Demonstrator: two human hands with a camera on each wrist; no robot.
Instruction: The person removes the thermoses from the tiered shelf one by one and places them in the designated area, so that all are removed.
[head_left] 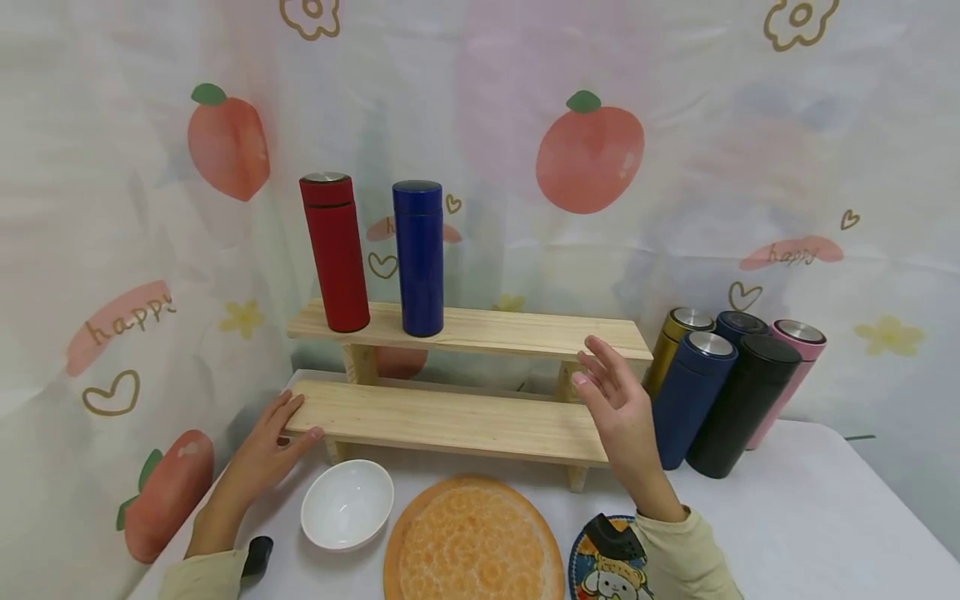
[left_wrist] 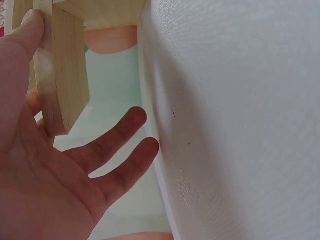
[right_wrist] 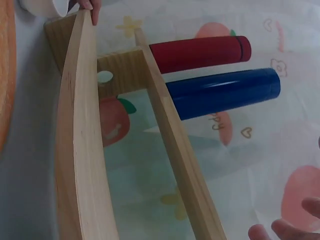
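Observation:
At its left end, the lower board of a two-tier wooden shelf (head_left: 450, 418) is pinched by my left hand (head_left: 258, 454). The left wrist view shows the thumb (left_wrist: 31, 30) on one face of the board, with two other fingers stretched out past its edge. My right hand (head_left: 621, 417) hovers by the shelf's right end, holding nothing, its fingers loosely spread. On the upper tier stand a red thermos bottle (head_left: 337, 258) and a blue thermos bottle (head_left: 420, 262), side by side on the left half.
Several more bottles, including a black one (head_left: 742, 408) and a navy one (head_left: 692, 400), cluster right of the shelf. In front lie a white bowl (head_left: 347, 505), a round orange mat (head_left: 474, 546) and a patterned round mat (head_left: 611, 575). A printed curtain (head_left: 480, 100) hangs behind.

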